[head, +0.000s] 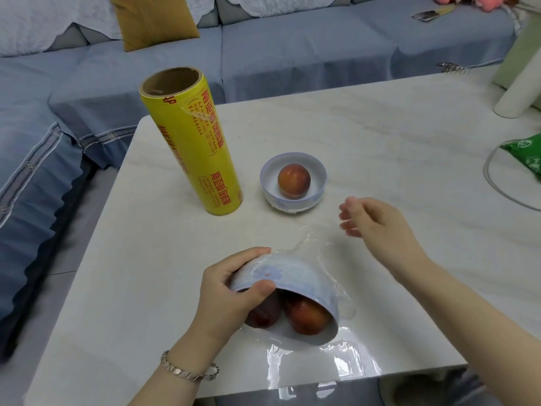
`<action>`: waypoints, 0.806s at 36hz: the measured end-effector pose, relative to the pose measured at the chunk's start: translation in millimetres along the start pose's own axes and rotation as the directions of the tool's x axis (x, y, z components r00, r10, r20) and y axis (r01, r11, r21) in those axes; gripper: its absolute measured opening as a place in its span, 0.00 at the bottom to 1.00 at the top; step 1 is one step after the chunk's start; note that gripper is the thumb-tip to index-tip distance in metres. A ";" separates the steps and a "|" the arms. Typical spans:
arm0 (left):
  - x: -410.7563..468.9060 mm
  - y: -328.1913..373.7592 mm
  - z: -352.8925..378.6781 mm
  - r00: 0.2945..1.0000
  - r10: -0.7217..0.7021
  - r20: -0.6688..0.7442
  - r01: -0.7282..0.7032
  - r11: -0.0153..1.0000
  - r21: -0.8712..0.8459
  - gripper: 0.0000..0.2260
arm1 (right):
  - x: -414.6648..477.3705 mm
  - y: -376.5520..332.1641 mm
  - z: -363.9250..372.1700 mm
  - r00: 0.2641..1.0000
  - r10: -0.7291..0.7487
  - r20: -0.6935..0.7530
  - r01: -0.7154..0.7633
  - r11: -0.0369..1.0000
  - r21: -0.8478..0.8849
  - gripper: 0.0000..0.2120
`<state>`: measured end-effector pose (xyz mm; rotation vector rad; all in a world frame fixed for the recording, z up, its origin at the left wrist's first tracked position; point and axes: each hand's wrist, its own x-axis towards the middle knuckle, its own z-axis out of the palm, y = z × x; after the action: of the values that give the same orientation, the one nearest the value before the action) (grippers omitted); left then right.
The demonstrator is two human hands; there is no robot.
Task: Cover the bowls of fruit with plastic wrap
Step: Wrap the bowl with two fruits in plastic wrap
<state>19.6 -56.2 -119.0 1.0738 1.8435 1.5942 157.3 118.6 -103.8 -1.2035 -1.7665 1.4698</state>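
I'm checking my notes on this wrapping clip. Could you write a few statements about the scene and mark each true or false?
1. The left hand grips a tilted bowl. True.
2. The yellow wrap roll lies flat on the table. False: it stands on end.
3. The far bowl holds one fruit. True.
4. The right hand holds the wrap roll. False: it hovers apart from the roll, to the right of the two bowls.
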 end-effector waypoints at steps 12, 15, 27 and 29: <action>1.8 2.3 8.3 0.999 -0.013 -0.044 0.015 0.999 0.033 0.16 | -71.2 3.9 18.7 0.787 -0.438 0.435 0.535 0.835 -0.126 0.24; -0.9 4.8 8.5 0.999 -0.004 -0.042 0.004 1.000 0.012 0.17 | -67.0 0.6 20.4 0.846 -0.275 0.458 0.374 0.917 -0.140 0.28; -6.1 -5.2 13.5 0.991 -0.039 -0.125 0.031 0.998 -0.061 0.15 | -58.1 11.6 11.2 0.827 -0.040 0.561 0.024 0.999 0.036 0.33; -4.4 -7.1 15.6 0.971 -0.101 -0.218 0.072 0.988 -0.135 0.15 | -58.9 15.1 6.1 0.825 -0.059 0.562 -0.004 0.994 0.112 0.33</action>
<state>32.4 -50.5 -129.8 0.7734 1.8732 1.8154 183.3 63.9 -112.1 -0.7134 -2.0207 2.0256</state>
